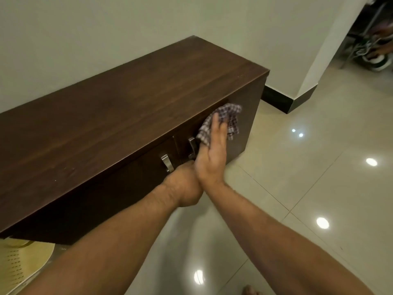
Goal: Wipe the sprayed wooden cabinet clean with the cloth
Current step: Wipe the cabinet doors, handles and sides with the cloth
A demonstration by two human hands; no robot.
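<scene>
A dark brown wooden cabinet (pixel 131 107) stands against the wall, seen from above and in front. Its front has two doors with metal handles (pixel 167 162). My right hand (pixel 212 154) lies flat, fingers straight, pressing a checked cloth (pixel 225 120) against the right door near its top edge. My left hand (pixel 185 186) is curled into a fist below the right wrist, against the door front by the handles. What its fingers hold is hidden.
Glossy pale floor tiles (pixel 297 188) spread to the right and in front. A white wall with dark skirting (pixel 280 101) runs behind the cabinet. Shoes on a rack (pixel 374 50) sit at the far right. A yellow perforated thing (pixel 19 262) lies under the cabinet's left end.
</scene>
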